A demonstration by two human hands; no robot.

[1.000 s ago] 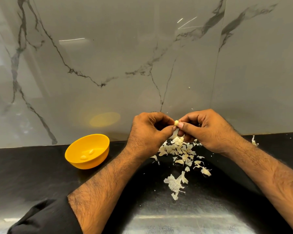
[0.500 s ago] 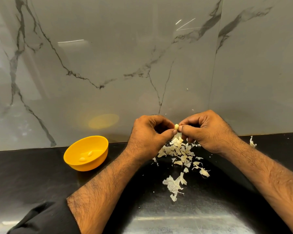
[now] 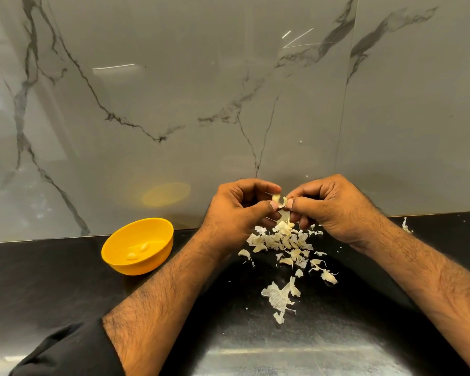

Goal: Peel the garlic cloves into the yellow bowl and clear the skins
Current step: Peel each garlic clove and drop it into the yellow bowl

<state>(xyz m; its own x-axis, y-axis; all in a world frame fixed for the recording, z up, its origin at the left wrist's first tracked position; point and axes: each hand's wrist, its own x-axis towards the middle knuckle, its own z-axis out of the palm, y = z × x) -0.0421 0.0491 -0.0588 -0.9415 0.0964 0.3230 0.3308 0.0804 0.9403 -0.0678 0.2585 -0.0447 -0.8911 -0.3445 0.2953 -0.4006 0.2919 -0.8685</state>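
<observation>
**Two hands pinch one garlic clove over the skins**

I see both hands held up close together, just above the black surface [image 3: 52,280]. The left hand [image 3: 236,210] and the right hand [image 3: 334,207] meet in the middle. Between them is a small garlic clove [image 3: 279,201]. The fingers [image 3: 263,206] of the left hand are curled in, and the thumb and a fingertip pinch the clove. The right hand's fingers are curled too and pinch the same clove from the other side. A curl of skin sticks out from the clove.

Right under the hands lies a pile of garlic skins [image 3: 282,240] on the surface. More bits are spread toward me, with one big papery piece [image 3: 278,297] nearest. One small scrap [image 3: 405,226] lies alone by the wall, to the right of the right wrist.

The yellow bowl [image 3: 120,263] sits on the surface to the left of the left arm, apart from it. Two peeled cloves [image 3: 137,251] lie inside it. A black sleeve [image 3: 71,351] covers the left arm near the elbow. Behind everything is a grey marble wall [image 3: 174,90].
</observation>
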